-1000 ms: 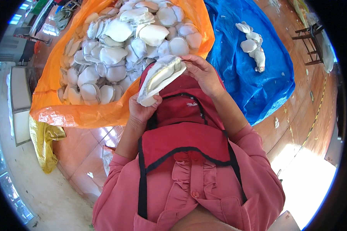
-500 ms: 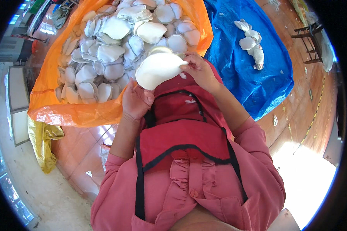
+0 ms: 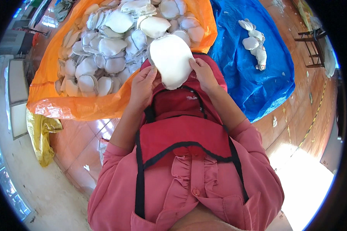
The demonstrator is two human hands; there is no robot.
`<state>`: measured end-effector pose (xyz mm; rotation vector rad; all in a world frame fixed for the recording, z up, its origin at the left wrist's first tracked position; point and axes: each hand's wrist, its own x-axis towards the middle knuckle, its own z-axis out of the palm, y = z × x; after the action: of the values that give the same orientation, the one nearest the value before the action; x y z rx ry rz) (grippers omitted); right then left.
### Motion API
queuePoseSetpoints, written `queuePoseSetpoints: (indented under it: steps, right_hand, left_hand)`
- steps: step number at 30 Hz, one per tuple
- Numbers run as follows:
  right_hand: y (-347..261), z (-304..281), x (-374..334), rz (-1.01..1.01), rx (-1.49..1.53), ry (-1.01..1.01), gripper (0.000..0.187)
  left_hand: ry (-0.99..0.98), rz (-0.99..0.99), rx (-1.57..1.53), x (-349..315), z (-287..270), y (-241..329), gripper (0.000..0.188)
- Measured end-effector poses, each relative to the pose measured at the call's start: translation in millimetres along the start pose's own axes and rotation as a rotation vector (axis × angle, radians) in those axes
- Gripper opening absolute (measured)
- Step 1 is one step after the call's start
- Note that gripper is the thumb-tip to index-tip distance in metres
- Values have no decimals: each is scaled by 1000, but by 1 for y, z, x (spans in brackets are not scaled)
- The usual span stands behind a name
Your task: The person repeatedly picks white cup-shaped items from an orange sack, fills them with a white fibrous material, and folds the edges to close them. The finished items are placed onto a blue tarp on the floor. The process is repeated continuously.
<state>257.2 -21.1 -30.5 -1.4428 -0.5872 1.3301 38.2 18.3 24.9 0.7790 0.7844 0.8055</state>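
I hold a white, smooth, rounded pad [image 3: 169, 59] up in front of me, its broad face showing. My left hand [image 3: 144, 85] is closed on its left edge, thumb toward the pad. At the opposite edge my right hand [image 3: 202, 74] pinches it between thumb and fingers. The pad hangs over the red apron [image 3: 177, 104] on my lap. Just beyond and to the left, many similar white pads [image 3: 112, 46] lie heaped in a large orange plastic bag [image 3: 92, 108]. Neither hand touches that heap.
A blue plastic sheet [image 3: 266, 90] spreads at the right, with a few white pads and a white wrapped bundle [image 3: 260, 57] on it. A dark wooden stool [image 3: 314, 48] stands at the far right. A crumpled yellow bag [image 3: 42, 134] lies at the left by the wall.
The pad has turned from lying sideways with a pointed end to upright with its broad face showing. My right hand has shifted to its right side; my left hand has risen slightly.
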Motion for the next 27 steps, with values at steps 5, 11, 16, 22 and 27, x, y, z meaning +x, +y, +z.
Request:
queuePoseSetpoints:
  steps: [5, 11, 16, 22, 27]
  right_hand:
    - [12, -5, 1, 131, -7, -71, 24]
    - [14, -5, 0, 181, 87, -122, 28]
    - [6, 1, -7, -388, -373, 48, 29]
    - [-31, 25, -44, -291, -456, -280, 28]
    - [-23, 19, -40, -306, -593, -292, 30]
  left_hand:
    - [80, 12, 142, 3, 10, 0, 25]
    - [198, 18, 210, 6, 22, 3, 19]
    - [284, 61, 243, 7, 20, -6, 16]
    - [309, 8, 337, 1, 27, -21, 11]
    - [294, -17, 410, 0, 25, -36, 14]
